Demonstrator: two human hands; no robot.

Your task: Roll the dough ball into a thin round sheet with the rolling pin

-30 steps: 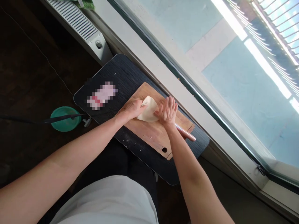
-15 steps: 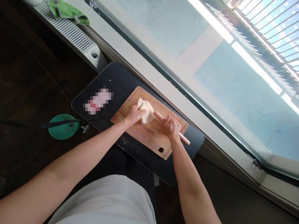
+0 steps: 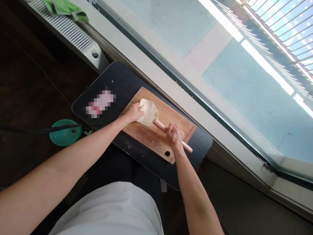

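A pale, roughly round sheet of dough [image 3: 148,112] lies on a wooden cutting board [image 3: 156,138]. My left hand [image 3: 133,112] pinches the dough's left edge, thumb on top and the other fingers partly hidden. My right hand [image 3: 175,133] is wrapped round the middle of a wooden rolling pin [image 3: 160,125]. The pin slants across the board, and its upper left end meets the dough's lower right edge. Its other end reaches past the board's right side.
The board rests on a small black table [image 3: 124,76] against a window sill [image 3: 151,71]. A blurred pink-and-red item [image 3: 100,103] lies at the table's left. A green basin [image 3: 66,133] stands on the floor. A green cloth [image 3: 67,9] drapes over a white radiator [image 3: 73,37].
The dough, partly lifted and folded before, now lies flatter and shows more of its round face. My right hand and the rolling pin have shifted left, toward the dough.
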